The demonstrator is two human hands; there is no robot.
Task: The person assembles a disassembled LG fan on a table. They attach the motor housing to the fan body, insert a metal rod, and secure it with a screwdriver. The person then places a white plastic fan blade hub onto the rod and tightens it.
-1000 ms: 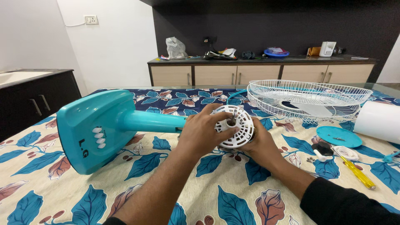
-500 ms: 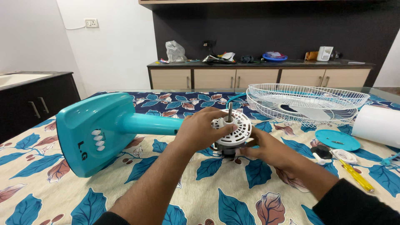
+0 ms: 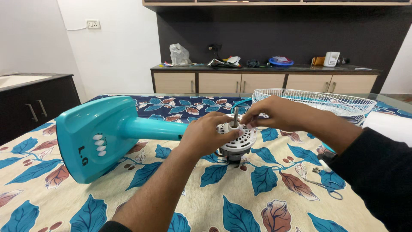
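Note:
A teal fan stand (image 3: 101,135) lies on its side on the cloth-covered table, base toward the left. At its right end sits the white vented fan motor (image 3: 238,139) with a metal shaft (image 3: 235,116) pointing up. My left hand (image 3: 207,135) grips the motor's left side. My right hand (image 3: 274,114) reaches in from the right over the motor, fingertips pinched next to the shaft at the top. Whether those fingers hold a small part is hidden.
A white wire fan guard (image 3: 326,103) with a blade inside lies behind my right arm. The table cloth (image 3: 240,202) has a blue and brown leaf print. A cabinet counter (image 3: 262,77) with clutter stands at the back, a dark cabinet (image 3: 34,105) at the left.
My right hand has left the motor's lower right side and risen over its top to the shaft. The motor has turned so its shaft stands up. My left hand keeps its grip.

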